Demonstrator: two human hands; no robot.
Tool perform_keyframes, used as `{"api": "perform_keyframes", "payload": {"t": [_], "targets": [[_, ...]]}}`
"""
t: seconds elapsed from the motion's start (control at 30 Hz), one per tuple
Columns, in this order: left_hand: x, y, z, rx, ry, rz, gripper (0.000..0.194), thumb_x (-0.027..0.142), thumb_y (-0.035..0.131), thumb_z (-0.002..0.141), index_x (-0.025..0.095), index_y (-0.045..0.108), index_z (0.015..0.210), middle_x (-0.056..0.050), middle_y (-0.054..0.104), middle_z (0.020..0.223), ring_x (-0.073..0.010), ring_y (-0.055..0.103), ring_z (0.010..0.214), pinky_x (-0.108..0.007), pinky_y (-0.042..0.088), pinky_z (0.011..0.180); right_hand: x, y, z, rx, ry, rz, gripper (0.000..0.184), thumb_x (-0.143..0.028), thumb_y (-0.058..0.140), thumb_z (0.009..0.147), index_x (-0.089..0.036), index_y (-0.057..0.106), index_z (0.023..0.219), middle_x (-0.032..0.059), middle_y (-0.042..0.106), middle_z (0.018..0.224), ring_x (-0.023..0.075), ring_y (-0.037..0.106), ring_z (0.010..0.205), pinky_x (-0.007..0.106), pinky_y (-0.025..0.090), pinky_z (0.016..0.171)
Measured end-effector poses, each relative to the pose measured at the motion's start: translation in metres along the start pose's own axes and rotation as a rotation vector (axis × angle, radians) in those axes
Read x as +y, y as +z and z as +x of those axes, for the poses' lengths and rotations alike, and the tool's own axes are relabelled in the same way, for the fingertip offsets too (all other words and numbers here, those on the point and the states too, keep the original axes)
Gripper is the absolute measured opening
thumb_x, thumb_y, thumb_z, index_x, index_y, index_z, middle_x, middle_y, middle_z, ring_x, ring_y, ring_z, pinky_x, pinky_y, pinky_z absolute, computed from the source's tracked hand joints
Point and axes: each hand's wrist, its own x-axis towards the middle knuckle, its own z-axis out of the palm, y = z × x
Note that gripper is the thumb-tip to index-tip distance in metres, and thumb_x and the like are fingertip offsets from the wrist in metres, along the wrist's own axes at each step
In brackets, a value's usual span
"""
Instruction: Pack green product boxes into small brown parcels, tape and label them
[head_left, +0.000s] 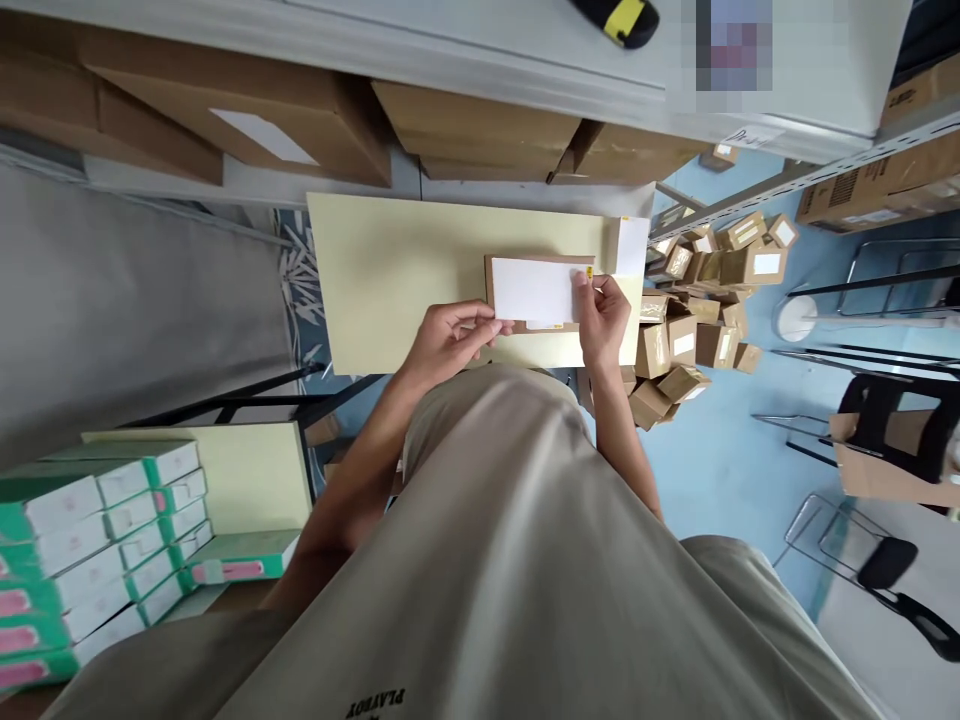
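- The right hand (604, 318) pinches the right edge of a white sheet (536, 290), thumb laid on the top face and fingers bent behind it, next to a small yellow mark (590, 271).
- The left hand (448, 340) is at the sheet's lower left corner, fingers loosely curled and thumb near the forefinger; whether it grips the corner or only touches it, I cannot tell.
- The white sheet lies over a flat brown carton (489, 275), covering most of it; a brown margin shows at the left and along the bottom. A smaller white slip (543, 324) peeks out below the sheet's lower edge.
- The carton is on the right half of a pale yellow bench (390, 280), in front of the person.
- At the bench's right end stands a white stack (632, 245).
- Beyond the far edge, large cardboard boxes (480, 125) sit in a row beneath a grey shelf (450, 30), which carries a black and yellow handle (624, 18).
- Right of the bench, many small parcels (697, 300) are heaped on a blue floor (720, 470).
- To the left, white strips (301, 275) lie scattered lower down; nearer the person, green and white boxes (105, 540) are stacked.
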Motion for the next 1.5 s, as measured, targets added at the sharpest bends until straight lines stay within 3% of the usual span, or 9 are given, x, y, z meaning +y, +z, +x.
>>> {"api": "perform_keyframes", "payload": {"t": [0.4, 0.57, 0.67, 0.77, 0.83, 1.0, 1.13, 1.4, 1.5], "targets": [[-0.004, -0.032, -0.023, 0.022, 0.1, -0.067, 0.028, 0.046, 0.078, 0.092, 0.018, 0.081, 0.087, -0.011, 0.083, 0.092, -0.0172, 0.069, 0.07, -0.024, 0.048, 0.049, -0.008, 0.027, -0.016, -0.073, -0.086, -0.051, 0.062, -0.085, 0.058, 0.105, -0.027, 0.053, 0.086, -0.0055, 0.047, 0.068, 0.0115, 0.042, 0.059, 0.027, 0.032, 0.054], [-0.006, -0.04, -0.024, 0.021, 0.12, -0.043, 0.029, 0.046, 0.078, 0.092, 0.019, 0.078, 0.084, -0.01, 0.083, 0.091, -0.0172, 0.07, 0.069, -0.024, 0.048, 0.049, 0.001, 0.035, -0.015, -0.119, -0.055, -0.054, 0.059, -0.083, 0.056, 0.107, -0.025, 0.062, 0.096, -0.0024, 0.058, 0.072, 0.0142, 0.055, 0.065, 0.028, 0.04, 0.056], [-0.005, -0.044, -0.026, 0.015, 0.159, -0.016, 0.028, 0.046, 0.077, 0.093, 0.019, 0.077, 0.084, -0.009, 0.083, 0.09, -0.0169, 0.07, 0.069, -0.025, 0.05, 0.051, 0.005, 0.044, -0.018, -0.177, -0.082, -0.181, 0.05, -0.075, 0.062, 0.109, -0.025, 0.068, 0.106, 0.0004, 0.066, 0.079, 0.0177, 0.064, 0.074, 0.03, 0.05, 0.065], [-0.004, -0.047, -0.027, 0.024, 0.216, 0.046, 0.028, 0.044, 0.075, 0.096, 0.019, 0.077, 0.085, -0.008, 0.082, 0.09, -0.018, 0.074, 0.076, -0.026, 0.054, 0.059, -0.008, 0.052, -0.031, -0.27, -0.166, -0.293, 0.039, -0.063, 0.071, 0.107, -0.025, 0.073, 0.112, 0.0063, 0.076, 0.098, 0.022, 0.072, 0.09, 0.037, 0.06, 0.082], [-0.005, -0.05, -0.027, 0.031, 0.246, 0.105, 0.025, 0.042, 0.073, 0.097, 0.019, 0.077, 0.086, -0.008, 0.082, 0.089, -0.0191, 0.076, 0.081, -0.027, 0.056, 0.064, -0.027, 0.056, -0.046, -0.353, -0.217, -0.245, 0.034, -0.059, 0.07, 0.108, -0.026, 0.077, 0.109, 0.0074, 0.077, 0.107, 0.0225, 0.074, 0.097, 0.04, 0.062, 0.09], [-0.012, -0.057, -0.029, 0.029, 0.276, 0.208, 0.015, 0.032, 0.071, 0.092, 0.02, 0.077, 0.085, -0.005, 0.079, 0.085, -0.0172, 0.072, 0.077, -0.026, 0.054, 0.065, -0.067, 0.063, -0.077, -0.48, -0.244, -0.091, 0.029, -0.054, 0.076, 0.106, -0.026, 0.079, 0.101, 0.0033, 0.075, 0.098, 0.0189, 0.071, 0.088, 0.036, 0.061, 0.082], [-0.018, -0.064, -0.033, 0.02, 0.304, 0.202, 0.012, 0.028, 0.069, 0.088, 0.021, 0.075, 0.081, -0.003, 0.077, 0.081, -0.0152, 0.067, 0.072, -0.026, 0.051, 0.063, -0.07, 0.073, -0.082, -0.478, -0.251, -0.125, 0.021, -0.043, 0.073, 0.106, -0.025, 0.078, 0.097, 0.0031, 0.075, 0.096, 0.0182, 0.069, 0.085, 0.034, 0.059, 0.08], [-0.035, -0.089, -0.05, 0.06, 0.118, 0.139, 0.017, 0.036, 0.07, 0.083, 0.022, 0.073, 0.075, -0.003, 0.075, 0.077, -0.0173, 0.066, 0.072, -0.027, 0.048, 0.063, -0.066, 0.104, -0.102, -0.502, -0.146, -0.183, 0.03, -0.052, 0.065, 0.107, -0.024, 0.07, 0.096, 0.0034, 0.075, 0.093, 0.0179, 0.069, 0.083, 0.033, 0.059, 0.079], [-0.056, -0.107, -0.049, 0.135, 0.058, 0.168, 0.016, 0.037, 0.068, 0.079, 0.023, 0.069, 0.071, -0.001, 0.07, 0.069, -0.0175, 0.064, 0.07, -0.028, 0.046, 0.062, -0.06, 0.109, -0.106, -0.389, -0.125, -0.12, 0.038, -0.061, 0.064, 0.106, -0.025, 0.067, 0.098, 0.0029, 0.073, 0.092, 0.0172, 0.071, 0.081, 0.032, 0.059, 0.076]]}}
